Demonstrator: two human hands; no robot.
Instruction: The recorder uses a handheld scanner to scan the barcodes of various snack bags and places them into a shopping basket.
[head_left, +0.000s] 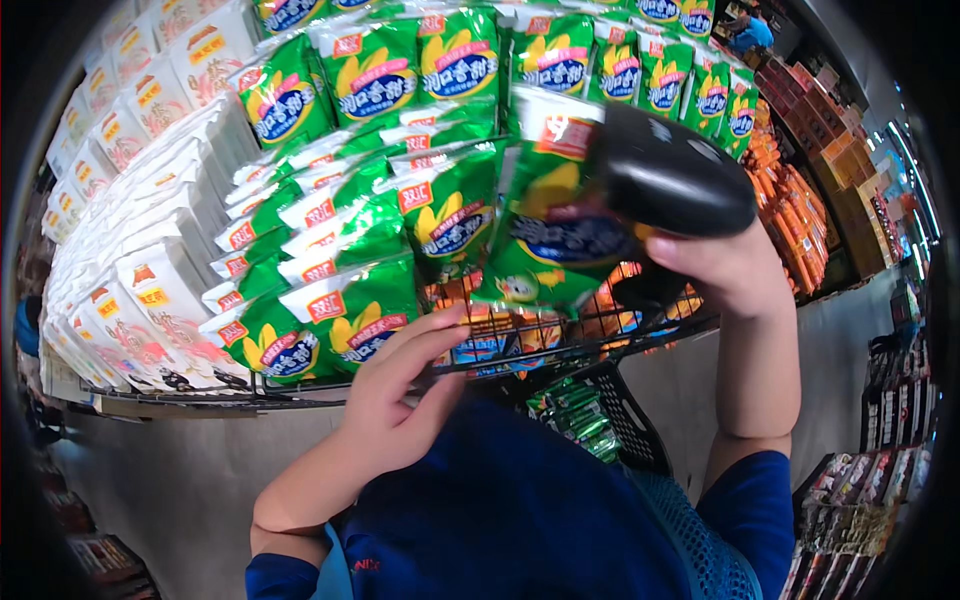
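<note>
In my right hand (727, 270) is a black handheld scanner (675, 169), likely a barcode scanner, its rounded head over a green snack packet (547, 225) with corn printed on it. That packet stands at the rack's front, slightly blurred, partly covered by the scanner. My left hand (405, 390) is at the front rail of the black wire rack (540, 341), thumb apart from the fingers. It seems to hold nothing; whether its fingertips touch the rail is unclear. Beside it, another green packet (364, 315) leans in a row of similar packets.
White packets (150, 300) fill the rack's left side. Orange packets (787, 217) are heaped at the right. Below the rack, a black plastic basket (637, 420) holds green packets (581, 416). More shelving (855, 502) stands at the lower right. A person (750, 31) is far off at the top right.
</note>
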